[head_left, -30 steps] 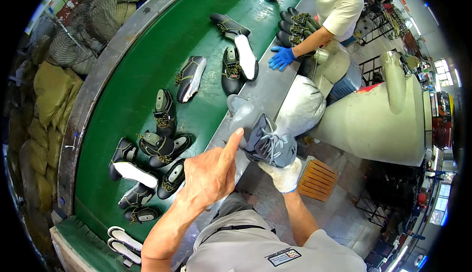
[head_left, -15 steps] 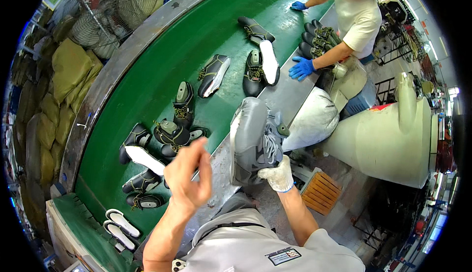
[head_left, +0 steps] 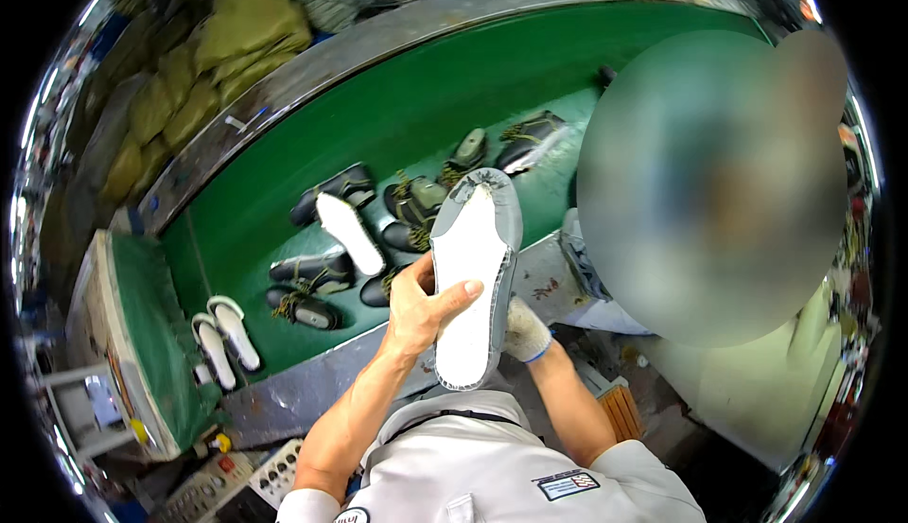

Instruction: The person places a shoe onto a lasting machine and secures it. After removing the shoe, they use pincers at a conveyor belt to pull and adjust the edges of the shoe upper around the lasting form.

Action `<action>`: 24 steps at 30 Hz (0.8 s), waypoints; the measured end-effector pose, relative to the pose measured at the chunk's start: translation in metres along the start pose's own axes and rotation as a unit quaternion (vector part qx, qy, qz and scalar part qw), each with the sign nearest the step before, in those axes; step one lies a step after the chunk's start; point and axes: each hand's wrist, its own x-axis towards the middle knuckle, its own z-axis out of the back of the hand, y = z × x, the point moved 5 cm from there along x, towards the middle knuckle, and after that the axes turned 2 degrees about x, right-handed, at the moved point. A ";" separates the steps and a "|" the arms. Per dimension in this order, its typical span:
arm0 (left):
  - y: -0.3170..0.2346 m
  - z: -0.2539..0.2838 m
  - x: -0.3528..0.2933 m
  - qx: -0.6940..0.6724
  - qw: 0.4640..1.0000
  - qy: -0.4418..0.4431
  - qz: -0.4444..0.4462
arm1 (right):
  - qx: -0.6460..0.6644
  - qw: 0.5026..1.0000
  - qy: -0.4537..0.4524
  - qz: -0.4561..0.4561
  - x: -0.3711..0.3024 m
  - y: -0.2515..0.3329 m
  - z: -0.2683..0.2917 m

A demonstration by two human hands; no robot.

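Observation:
A grey shoe (head_left: pixel 471 324) is held sole side up in front of me, its white underside facing up and its grey upper folded in around the rim. My bare left hand (head_left: pixel 414 313) grips its left edge, thumb lying across the white underside. In a white knit glove, my right hand (head_left: pixel 527 332) is at the shoe's right side; its fingers are partly hidden behind the shoe. Beyond lie several dark lace-up shoes (head_left: pixel 312 271) with yellowish laces, near my left hand. Among them is a shoe with its white underside up (head_left: pixel 349 234).
The shoes lie on a green conveyor belt (head_left: pixel 236 239) with a grey metal ledge (head_left: pixel 293 372) on my side. Two white sole-shaped pieces (head_left: pixel 233 332) rest at its left end. Sacks (head_left: pixel 251 22) are piled behind. A large blurred patch hides much of the right side.
The grey shoe has been turned so its white underside faces up. My left hand, raised and apart from it before, now grips it. The view has swung left.

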 end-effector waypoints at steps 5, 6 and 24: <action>-0.001 0.066 -0.044 -0.022 0.994 -0.103 -0.002 | -0.164 0.954 -0.108 0.226 0.007 0.067 -0.045; 0.003 0.077 -0.050 -0.028 0.993 -0.115 -0.011 | -0.140 0.937 -0.101 0.303 0.020 0.070 -0.062; 0.046 0.352 -0.250 0.043 0.984 -0.174 -0.012 | -0.203 0.951 0.229 -0.048 0.104 -0.113 -0.353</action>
